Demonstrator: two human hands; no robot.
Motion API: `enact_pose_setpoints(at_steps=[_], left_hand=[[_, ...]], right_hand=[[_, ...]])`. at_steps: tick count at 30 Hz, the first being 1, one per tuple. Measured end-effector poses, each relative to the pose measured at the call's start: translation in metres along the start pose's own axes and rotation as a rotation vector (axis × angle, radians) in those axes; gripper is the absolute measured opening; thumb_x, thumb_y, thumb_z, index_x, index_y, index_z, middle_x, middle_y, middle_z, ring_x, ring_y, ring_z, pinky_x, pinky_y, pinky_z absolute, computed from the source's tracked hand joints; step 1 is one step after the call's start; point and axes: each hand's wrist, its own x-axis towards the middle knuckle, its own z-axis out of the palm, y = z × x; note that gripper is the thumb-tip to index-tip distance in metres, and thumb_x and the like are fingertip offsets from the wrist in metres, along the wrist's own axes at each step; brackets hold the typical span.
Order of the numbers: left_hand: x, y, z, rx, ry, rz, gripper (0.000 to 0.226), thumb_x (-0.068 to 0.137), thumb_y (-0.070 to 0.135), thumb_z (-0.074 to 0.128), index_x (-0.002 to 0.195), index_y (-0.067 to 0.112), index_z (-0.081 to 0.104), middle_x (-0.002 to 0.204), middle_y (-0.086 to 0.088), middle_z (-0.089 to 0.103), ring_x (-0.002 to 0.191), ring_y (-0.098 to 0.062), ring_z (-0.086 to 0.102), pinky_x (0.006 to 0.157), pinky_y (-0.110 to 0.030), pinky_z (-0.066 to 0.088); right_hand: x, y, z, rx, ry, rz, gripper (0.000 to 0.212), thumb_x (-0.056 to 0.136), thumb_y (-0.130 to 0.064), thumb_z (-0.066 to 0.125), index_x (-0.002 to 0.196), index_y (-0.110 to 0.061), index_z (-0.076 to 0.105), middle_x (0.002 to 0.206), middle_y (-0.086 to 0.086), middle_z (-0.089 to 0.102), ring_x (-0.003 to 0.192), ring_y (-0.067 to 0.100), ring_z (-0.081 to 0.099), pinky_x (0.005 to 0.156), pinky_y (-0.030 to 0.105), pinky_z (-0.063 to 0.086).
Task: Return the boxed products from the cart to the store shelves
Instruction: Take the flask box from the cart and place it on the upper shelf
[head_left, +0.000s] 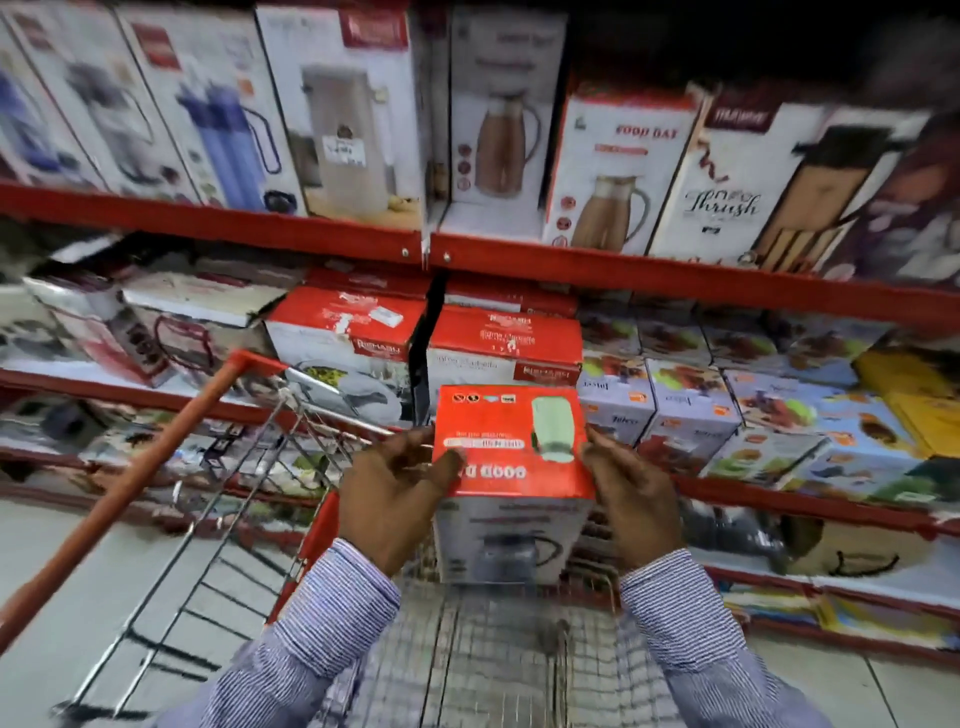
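Nearest, striped sleeves (332, 618) are seen reaching over a wire cart (498, 654). Just beyond, a red-topped box (511, 447) is clamped upright between the left hand (389, 499) and the right hand (634, 504), held above the cart basket. Farther off, red shelves (675, 280) are stocked with boxed jugs (613, 171) and other blurred cartons.

The box (511, 457) sits at centre, over the cart (498, 639); the left hand (395, 499) at its nine o'clock, the right hand (634, 499) at three; shelves (675, 275) stand behind at twelve.
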Motion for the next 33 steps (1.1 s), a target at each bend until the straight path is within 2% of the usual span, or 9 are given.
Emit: enact_pose_setpoints(at_steps=[3, 7, 10, 15, 18, 20, 25, 29, 33], left_hand=[[0.013, 0.043, -0.013, -0.024, 0.064, 0.151, 0.031, 0.075, 0.026, 0.080, 0.104, 0.017, 0.078, 0.088, 0.006, 0.081, 0.079, -0.014, 0.078, 0.070, -0.022, 0.061], [0.033, 0.096, -0.031, -0.023, 0.151, 0.334, 0.029, 0.081, 0.029, 0.076, 0.107, 0.017, 0.077, 0.095, 0.008, 0.080, 0.082, -0.005, 0.076, 0.077, -0.027, 0.061], [0.048, 0.133, -0.045, -0.007, 0.209, 0.454, 0.031, 0.083, 0.033, 0.076, 0.108, 0.015, 0.076, 0.098, 0.006, 0.079, 0.081, 0.003, 0.073, 0.075, -0.018, 0.059], [0.074, 0.183, -0.065, -0.035, 0.201, 0.586, 0.034, 0.086, 0.031, 0.074, 0.116, 0.015, 0.073, 0.103, 0.004, 0.078, 0.090, -0.006, 0.075, 0.080, -0.028, 0.061], [0.094, 0.203, -0.075, -0.017, 0.185, 0.638, 0.028, 0.089, 0.026, 0.069, 0.116, 0.018, 0.072, 0.101, 0.012, 0.077, 0.087, 0.003, 0.073, 0.065, -0.011, 0.057], [0.107, 0.212, -0.078, -0.024, 0.165, 0.638, 0.027, 0.090, 0.025, 0.068, 0.116, 0.019, 0.072, 0.102, 0.010, 0.077, 0.088, -0.001, 0.074, 0.066, -0.014, 0.060], [0.138, 0.223, -0.077, -0.057, 0.152, 0.633, 0.028, 0.091, 0.017, 0.067, 0.118, 0.024, 0.069, 0.105, 0.005, 0.077, 0.095, -0.015, 0.075, 0.080, -0.037, 0.063], [0.163, 0.224, -0.071, -0.055, 0.145, 0.619, 0.028, 0.090, 0.019, 0.068, 0.118, 0.023, 0.068, 0.107, 0.003, 0.077, 0.098, -0.017, 0.074, 0.086, -0.045, 0.062], [0.184, 0.222, -0.060, -0.095, 0.131, 0.643, 0.029, 0.090, 0.013, 0.068, 0.110, 0.034, 0.064, 0.102, 0.008, 0.075, 0.096, -0.010, 0.073, 0.084, -0.032, 0.062]], right_hand=[[0.015, -0.047, 0.003, 0.034, 0.036, -0.203, 0.029, 0.080, -0.023, 0.071, 0.106, -0.036, 0.069, 0.090, -0.030, 0.069, 0.081, -0.017, 0.064, 0.065, 0.008, 0.052], [0.032, -0.102, 0.009, 0.047, 0.049, -0.340, 0.044, 0.073, -0.043, 0.073, 0.115, -0.026, 0.070, 0.089, -0.030, 0.072, 0.086, -0.007, 0.069, 0.072, 0.019, 0.057], [0.042, -0.142, 0.014, 0.073, 0.052, -0.445, 0.061, 0.066, -0.058, 0.068, 0.118, -0.025, 0.068, 0.094, -0.029, 0.071, 0.092, -0.006, 0.068, 0.077, 0.023, 0.058], [0.061, -0.193, 0.024, 0.102, 0.044, -0.587, 0.041, 0.086, -0.030, 0.066, 0.125, -0.017, 0.063, 0.114, -0.011, 0.069, 0.091, -0.017, 0.062, 0.074, 0.008, 0.052], [0.069, -0.216, 0.033, 0.066, 0.087, -0.615, 0.039, 0.087, -0.032, 0.062, 0.126, -0.025, 0.062, 0.088, -0.034, 0.070, 0.098, 0.000, 0.066, 0.081, 0.031, 0.060], [0.075, -0.228, 0.039, 0.048, 0.080, -0.624, 0.038, 0.088, -0.032, 0.060, 0.126, -0.030, 0.062, 0.078, -0.040, 0.067, 0.100, 0.011, 0.065, 0.081, 0.042, 0.059], [0.094, -0.245, 0.048, 0.033, 0.101, -0.647, 0.038, 0.089, -0.035, 0.058, 0.126, -0.035, 0.059, 0.090, -0.015, 0.075, 0.102, 0.031, 0.065, 0.088, 0.057, 0.052], [0.117, -0.248, 0.051, 0.015, 0.076, -0.638, 0.038, 0.090, -0.031, 0.057, 0.127, -0.039, 0.057, 0.095, -0.019, 0.073, 0.103, 0.024, 0.067, 0.091, 0.053, 0.053], [0.142, -0.250, 0.053, -0.019, 0.001, -0.649, 0.041, 0.093, -0.031, 0.054, 0.133, -0.039, 0.052, 0.117, -0.020, 0.067, 0.104, -0.002, 0.064, 0.092, 0.030, 0.054]])
